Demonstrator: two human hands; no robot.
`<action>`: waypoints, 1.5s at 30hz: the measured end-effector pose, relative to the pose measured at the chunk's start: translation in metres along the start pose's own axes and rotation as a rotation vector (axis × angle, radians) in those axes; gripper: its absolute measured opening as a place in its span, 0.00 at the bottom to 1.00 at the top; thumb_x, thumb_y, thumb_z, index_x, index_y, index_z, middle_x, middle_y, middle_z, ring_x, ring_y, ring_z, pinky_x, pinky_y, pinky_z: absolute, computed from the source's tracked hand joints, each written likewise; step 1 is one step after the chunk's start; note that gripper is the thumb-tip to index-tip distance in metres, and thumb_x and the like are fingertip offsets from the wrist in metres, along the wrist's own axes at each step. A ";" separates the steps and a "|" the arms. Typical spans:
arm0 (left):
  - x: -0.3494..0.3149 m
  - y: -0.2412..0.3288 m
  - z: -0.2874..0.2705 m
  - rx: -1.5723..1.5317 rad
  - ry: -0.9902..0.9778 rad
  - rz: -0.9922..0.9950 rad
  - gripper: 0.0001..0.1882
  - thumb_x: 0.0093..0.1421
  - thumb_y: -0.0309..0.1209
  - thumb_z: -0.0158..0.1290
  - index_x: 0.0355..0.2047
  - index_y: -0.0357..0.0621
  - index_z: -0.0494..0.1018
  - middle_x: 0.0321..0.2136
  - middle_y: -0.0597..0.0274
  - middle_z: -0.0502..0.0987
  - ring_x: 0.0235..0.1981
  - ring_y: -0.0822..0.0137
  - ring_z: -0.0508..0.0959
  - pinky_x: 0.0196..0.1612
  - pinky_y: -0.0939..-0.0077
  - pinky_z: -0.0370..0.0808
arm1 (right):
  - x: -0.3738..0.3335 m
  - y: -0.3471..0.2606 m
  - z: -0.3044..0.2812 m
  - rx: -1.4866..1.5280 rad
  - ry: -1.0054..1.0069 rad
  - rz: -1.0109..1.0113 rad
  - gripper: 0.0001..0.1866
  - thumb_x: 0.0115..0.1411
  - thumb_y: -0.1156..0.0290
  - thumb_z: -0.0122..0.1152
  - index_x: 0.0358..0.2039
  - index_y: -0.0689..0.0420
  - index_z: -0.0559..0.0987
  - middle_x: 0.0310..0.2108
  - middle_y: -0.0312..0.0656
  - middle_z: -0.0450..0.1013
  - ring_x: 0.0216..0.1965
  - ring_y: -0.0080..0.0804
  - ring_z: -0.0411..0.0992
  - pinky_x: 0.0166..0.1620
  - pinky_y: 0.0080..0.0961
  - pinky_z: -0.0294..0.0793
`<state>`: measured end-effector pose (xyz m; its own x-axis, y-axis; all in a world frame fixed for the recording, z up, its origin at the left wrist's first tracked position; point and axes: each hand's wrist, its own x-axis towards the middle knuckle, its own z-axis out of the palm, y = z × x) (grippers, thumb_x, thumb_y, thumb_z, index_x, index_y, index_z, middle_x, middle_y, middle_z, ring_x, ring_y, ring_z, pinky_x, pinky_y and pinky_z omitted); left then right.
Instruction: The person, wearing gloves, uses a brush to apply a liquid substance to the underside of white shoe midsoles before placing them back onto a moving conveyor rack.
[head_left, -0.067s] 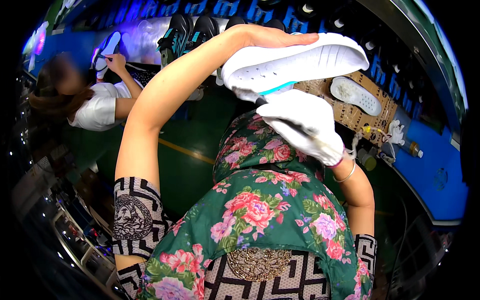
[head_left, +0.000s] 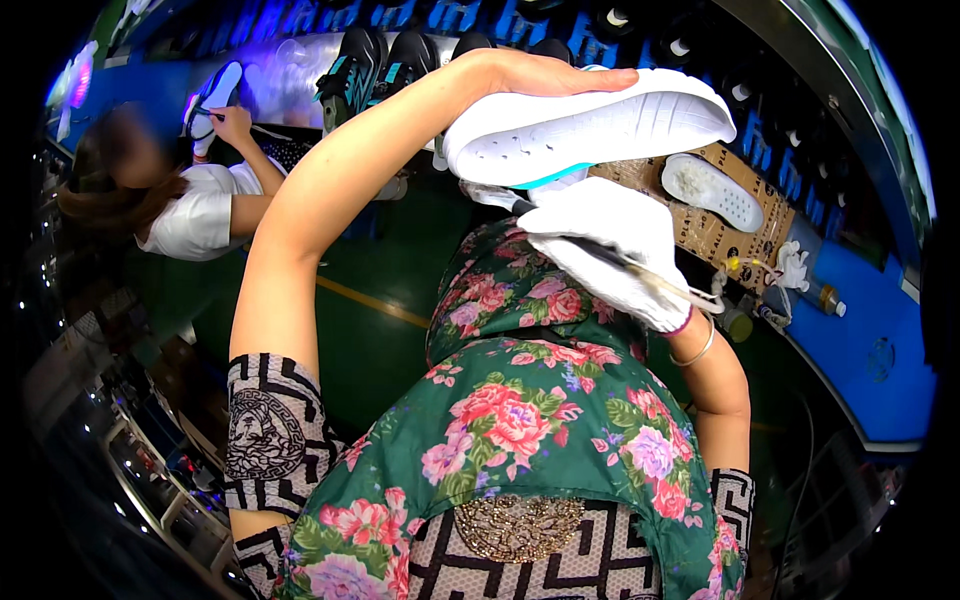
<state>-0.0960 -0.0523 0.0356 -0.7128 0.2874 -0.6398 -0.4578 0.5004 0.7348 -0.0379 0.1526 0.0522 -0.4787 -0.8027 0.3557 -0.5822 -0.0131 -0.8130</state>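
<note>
Head view: your left grip [head_left: 548, 76] clasps the white sole [head_left: 600, 125] along its far edge; cardboard [head_left: 700, 226] lies to the sole's right. Your gloved right grip [head_left: 608, 240] is closed around a brush [head_left: 500, 198], just below the sole's left end. You seem mid-brushing; next likely calls for steadying the sole and guiding the bristles along its rim.

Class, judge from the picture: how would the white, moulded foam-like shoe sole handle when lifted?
The white, moulded foam-like shoe sole is probably fairly stiff: it extends past the bare left hand without visible sagging. Its hollowed shape suggests lightness for its size.
</note>
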 end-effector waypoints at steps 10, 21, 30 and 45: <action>0.013 0.003 -0.014 0.036 -0.023 0.000 0.55 0.54 0.78 0.39 0.63 0.40 0.68 0.63 0.39 0.65 0.63 0.48 0.68 0.62 0.61 0.66 | 0.008 0.005 -0.012 -0.135 0.089 0.061 0.11 0.53 0.75 0.68 0.38 0.51 0.84 0.33 0.41 0.79 0.33 0.39 0.78 0.37 0.30 0.79; 0.044 -0.083 0.026 -1.458 -0.288 0.518 0.36 0.70 0.57 0.36 0.66 0.42 0.61 0.60 0.55 0.71 0.60 0.61 0.71 0.63 0.61 0.69 | 0.004 0.008 -0.031 0.407 0.565 0.581 0.07 0.54 0.83 0.67 0.35 0.66 0.83 0.32 0.41 0.79 0.32 0.25 0.75 0.37 0.20 0.75; 0.000 -0.088 0.085 -1.210 -0.137 0.275 0.27 0.72 0.41 0.43 0.66 0.42 0.58 0.61 0.45 0.67 0.57 0.49 0.74 0.56 0.48 0.76 | 0.014 0.014 -0.048 -0.126 0.331 0.299 0.09 0.48 0.81 0.70 0.33 0.60 0.85 0.29 0.42 0.80 0.32 0.33 0.78 0.39 0.25 0.75; -0.025 -0.073 0.125 -1.933 -0.280 0.697 0.44 0.55 0.53 0.53 0.67 0.41 0.59 0.59 0.46 0.71 0.57 0.46 0.74 0.62 0.48 0.70 | 0.021 -0.024 -0.028 -0.263 0.499 0.141 0.11 0.46 0.81 0.73 0.32 0.58 0.85 0.28 0.44 0.80 0.29 0.38 0.80 0.35 0.28 0.78</action>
<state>0.0219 0.0064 -0.0303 -0.9783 0.1897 -0.0835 -0.1845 -0.9806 -0.0663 -0.0520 0.1528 0.0917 -0.7782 -0.4067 0.4785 -0.6034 0.2731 -0.7492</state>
